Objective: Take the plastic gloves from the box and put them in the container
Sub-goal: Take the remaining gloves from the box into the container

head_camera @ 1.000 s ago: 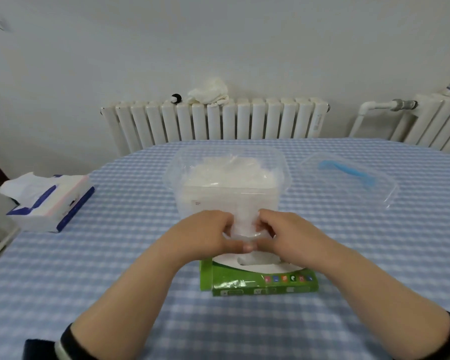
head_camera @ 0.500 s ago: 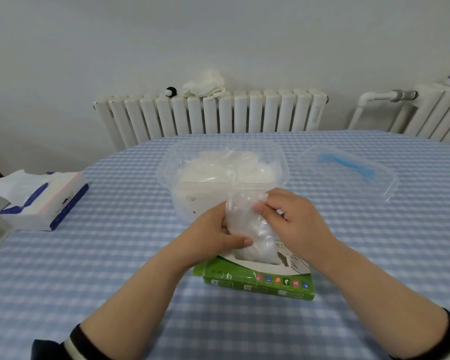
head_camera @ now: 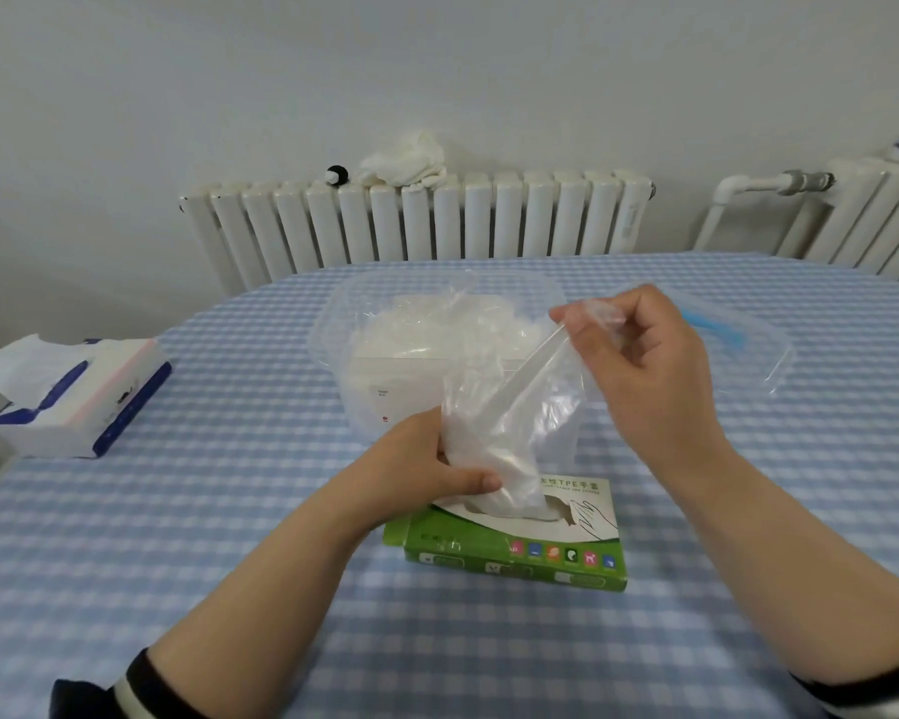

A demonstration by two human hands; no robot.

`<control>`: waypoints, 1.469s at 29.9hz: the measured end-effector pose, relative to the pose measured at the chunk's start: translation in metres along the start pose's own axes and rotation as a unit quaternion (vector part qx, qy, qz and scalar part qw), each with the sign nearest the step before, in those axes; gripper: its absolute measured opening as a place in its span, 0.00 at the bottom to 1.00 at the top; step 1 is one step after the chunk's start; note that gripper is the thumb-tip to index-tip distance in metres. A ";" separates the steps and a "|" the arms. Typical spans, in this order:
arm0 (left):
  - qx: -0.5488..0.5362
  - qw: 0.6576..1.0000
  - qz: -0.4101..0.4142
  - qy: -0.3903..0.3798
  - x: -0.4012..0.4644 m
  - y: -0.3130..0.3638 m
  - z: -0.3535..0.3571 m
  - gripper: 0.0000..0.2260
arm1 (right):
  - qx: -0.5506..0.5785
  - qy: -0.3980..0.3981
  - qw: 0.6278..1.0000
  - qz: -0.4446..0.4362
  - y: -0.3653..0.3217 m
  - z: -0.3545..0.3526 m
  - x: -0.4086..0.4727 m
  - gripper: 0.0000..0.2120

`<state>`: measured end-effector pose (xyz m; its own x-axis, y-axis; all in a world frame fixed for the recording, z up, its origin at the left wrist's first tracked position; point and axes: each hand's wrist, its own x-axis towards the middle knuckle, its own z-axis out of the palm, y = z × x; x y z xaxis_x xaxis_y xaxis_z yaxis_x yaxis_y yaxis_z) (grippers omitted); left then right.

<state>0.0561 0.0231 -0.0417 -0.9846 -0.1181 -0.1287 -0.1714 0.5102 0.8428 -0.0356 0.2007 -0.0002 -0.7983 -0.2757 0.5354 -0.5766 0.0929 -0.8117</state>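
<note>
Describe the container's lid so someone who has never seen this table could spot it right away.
Start at the blue checked table and find the clear container of plastic gloves near its far edge. The lid lies flat just right of it, behind the raised right hand. It alone is a shallow transparent piece with a blue strip.

Bare checked table [head_camera: 229,563] fills the lower left and lower right of the frame, open for a hand to pass. At centre the green box [head_camera: 515,555] sits just in front of the clear container [head_camera: 343,324], leaving no gap between them. The lid [head_camera: 759,350] lies just beside the container at right; the tissue pack [head_camera: 74,397] stands well apart at left.
</note>
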 end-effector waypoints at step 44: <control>-0.145 0.951 0.162 0.219 0.005 0.075 -0.027 0.05 | 0.227 -0.003 0.966 0.127 -0.032 0.006 0.041 0.14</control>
<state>0.0392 0.0376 0.0350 -0.8644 -0.3717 0.3386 0.2169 0.3319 0.9180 -0.0484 0.1803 0.0465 -0.9023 -0.3047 0.3051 -0.2253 -0.2701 -0.9361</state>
